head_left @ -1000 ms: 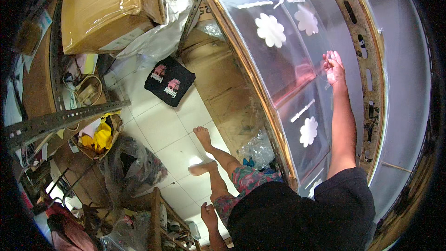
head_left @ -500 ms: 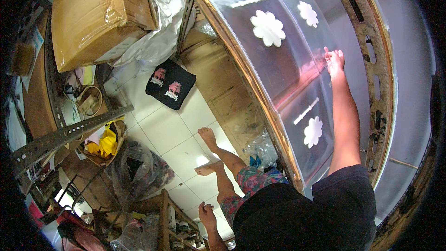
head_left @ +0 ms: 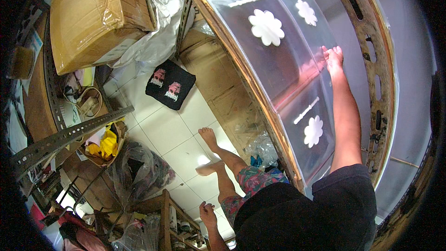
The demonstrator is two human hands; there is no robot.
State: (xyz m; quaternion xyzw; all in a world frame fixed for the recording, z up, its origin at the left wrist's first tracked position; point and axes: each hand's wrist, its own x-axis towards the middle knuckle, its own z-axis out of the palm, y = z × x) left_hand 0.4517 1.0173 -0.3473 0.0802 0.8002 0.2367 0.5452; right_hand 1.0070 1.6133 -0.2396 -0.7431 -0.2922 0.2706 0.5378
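My right hand reaches up to the right edge of a clear plastic bag. Its fingers are partly bent and apart at the plastic, and I see no grip on it. White flower shapes and white bars mark the plastic, which lies over a wood-edged shelf; a pinkish reflection shows beside the hand. Low in the picture, my left hand hangs beside my shorts, fingers loosely bent with nothing visible in them. Black folded fabric with a pink and white print lies on the tiled floor.
A large taped cardboard box and white plastic wrap stand upper left. Slotted metal bars cross the left side. A box with yellow cloth and a clear bag sit below. A metal rail curves on the right.
My right hand has shifted slightly at the edge of the plastic, and its fingers bend a little differently. My left hand stays about where it was.
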